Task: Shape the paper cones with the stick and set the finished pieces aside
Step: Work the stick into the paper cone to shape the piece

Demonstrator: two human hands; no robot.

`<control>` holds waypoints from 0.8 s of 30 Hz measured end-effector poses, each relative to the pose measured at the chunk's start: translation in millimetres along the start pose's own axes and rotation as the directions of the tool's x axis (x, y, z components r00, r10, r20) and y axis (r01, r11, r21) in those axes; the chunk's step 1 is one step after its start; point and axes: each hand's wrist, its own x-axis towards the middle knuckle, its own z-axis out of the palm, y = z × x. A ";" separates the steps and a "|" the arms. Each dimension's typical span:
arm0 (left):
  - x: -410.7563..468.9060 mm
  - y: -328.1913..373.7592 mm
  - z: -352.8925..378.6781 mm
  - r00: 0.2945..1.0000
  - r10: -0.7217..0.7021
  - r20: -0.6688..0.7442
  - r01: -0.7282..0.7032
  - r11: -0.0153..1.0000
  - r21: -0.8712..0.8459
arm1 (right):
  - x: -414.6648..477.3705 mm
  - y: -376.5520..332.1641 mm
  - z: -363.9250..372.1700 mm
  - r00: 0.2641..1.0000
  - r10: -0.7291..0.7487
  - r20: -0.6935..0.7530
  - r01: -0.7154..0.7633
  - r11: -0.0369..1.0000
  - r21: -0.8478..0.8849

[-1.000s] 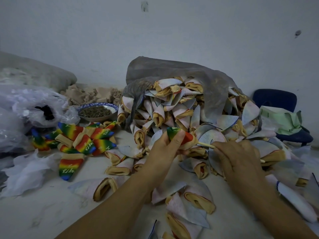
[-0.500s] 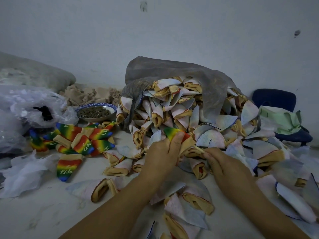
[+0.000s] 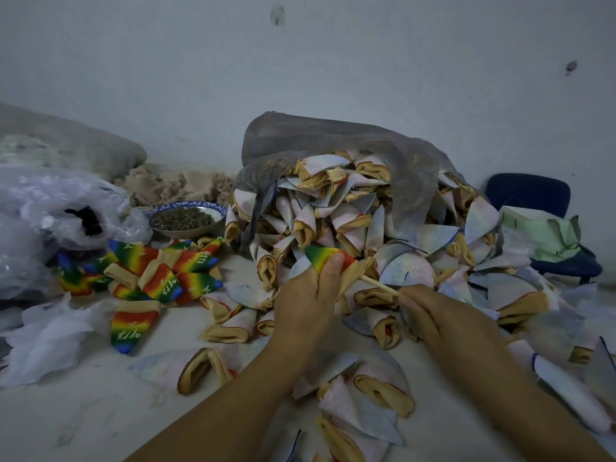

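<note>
Pale table, filling the lower half of the frame. Centre and right: heap of unshaped cones, pale outside with tan lining, spilling from a grey translucent bag and spreading over the table toward the lower right. Left edge: crumpled clear plastic bags. Right edge, behind the heap: blue chair carrying a pale green cloth. Left of centre: finished rainbow cones, lying together on the table, well apart from the hands. Lower centre: left hand, its fingers curled round one rainbow cone, thumb pressed on the coloured tip, which points to the upper left; this cone is held above the table, just in front of the heap. Right hand, its fingers closed in a pinch on the near end of the stick. Above the finished cones: patterned bowl of dark pieces. The stick slants up and left, its far end at the open tan end of the held cone.
</note>
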 end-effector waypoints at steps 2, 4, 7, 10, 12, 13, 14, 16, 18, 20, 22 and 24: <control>1.4 2.8 -3.3 0.999 0.047 -0.003 -0.047 0.998 0.045 | -0.3 0.5 -2.3 0.998 -0.066 -0.017 0.066 0.998 -0.022; 4.5 10.5 -7.6 0.990 0.129 0.058 -0.132 0.990 0.040 | 4.4 1.1 0.0 0.985 -0.151 -0.086 0.141 0.984 -0.108; 4.1 17.4 -13.3 0.967 0.100 0.234 -0.080 0.992 -0.094 | 8.5 6.8 6.9 0.940 -0.277 -0.200 0.219 0.938 -0.269; -2.1 20.6 -9.8 0.954 0.233 0.188 -0.238 0.971 0.001 | 5.4 0.8 -1.1 0.991 -0.104 -0.083 0.097 0.991 -0.088; 0.1 15.1 -0.3 0.929 0.354 0.104 -0.368 0.913 0.174 | 3.4 -7.4 -6.7 0.991 0.103 0.090 -0.116 0.982 0.152; 3.4 15.1 1.4 0.907 0.416 0.061 -0.418 0.881 0.220 | 3.0 -9.6 -4.3 0.972 0.174 0.157 -0.209 0.947 0.242; -1.3 17.9 2.4 0.892 0.451 0.016 -0.444 0.871 0.208 | 1.7 -12.2 -2.1 0.958 0.209 0.197 -0.266 0.905 0.333; -3.9 24.8 -1.4 0.951 0.303 0.061 -0.299 0.952 -0.063 | 3.3 -17.8 4.8 0.953 0.205 0.224 -0.294 0.811 0.507; -3.6 23.2 2.3 0.986 0.163 0.034 -0.156 0.973 -0.169 | 2.9 -20.6 9.8 0.946 0.185 0.266 -0.312 0.739 0.597; 0.1 32.1 -5.2 0.969 0.243 0.052 -0.239 0.968 -0.078 | 2.6 -21.9 11.3 0.941 0.172 0.291 -0.323 0.714 0.621; 1.1 15.4 -6.1 0.916 0.393 0.076 -0.400 0.910 0.115 | 2.9 -22.2 12.6 0.940 0.179 0.291 -0.328 0.707 0.626; 2.5 15.8 -3.6 0.943 0.313 0.114 -0.328 0.931 0.160 | 1.9 -20.5 14.0 0.944 0.179 0.277 -0.314 0.744 0.589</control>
